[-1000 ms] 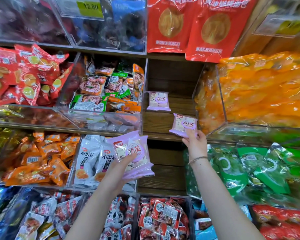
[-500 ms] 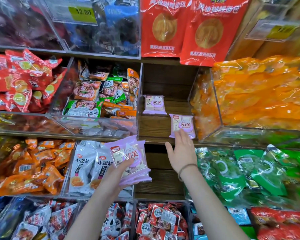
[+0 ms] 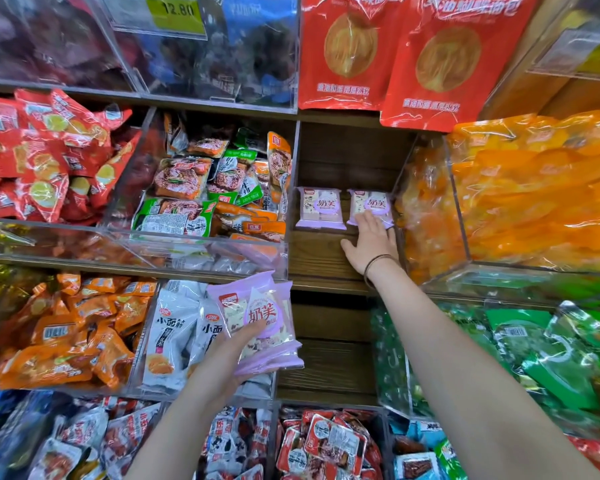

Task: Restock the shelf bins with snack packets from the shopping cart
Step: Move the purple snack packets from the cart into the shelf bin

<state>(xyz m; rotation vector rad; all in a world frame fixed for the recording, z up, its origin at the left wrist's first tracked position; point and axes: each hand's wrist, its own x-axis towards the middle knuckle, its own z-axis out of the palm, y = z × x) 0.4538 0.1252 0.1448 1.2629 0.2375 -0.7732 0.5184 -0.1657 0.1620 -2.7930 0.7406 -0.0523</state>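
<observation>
Change noted: held up at the shelf front a second ago, second purple packet (image 3: 369, 202) now down flat at the back of the wooden shelf (image 3: 319, 261), just beside the first purple packet (image 3: 319, 207); touching or a hair apart, cannot tell. Makes two placed in the open bay between the mixed-snack bin (image 3: 205, 188) and the orange-sweet bin (image 3: 534, 188). Restocking barely begun, judging by the bare boards in front.

Right hand (image 3: 369, 242): reaches deep into the bay, palm down. Fingers (image 3: 364, 220) straight and loosely spread, tips resting on the second packet's near edge; touching or nudging, not pinching.

Left hand (image 3: 229, 355): hangs low, before the shelf below. Thumb across the top face, other fingers hidden underneath, gripping a stack of purple packets (image 3: 260, 320); count unclear.

Shopping cart: not in view.
</observation>
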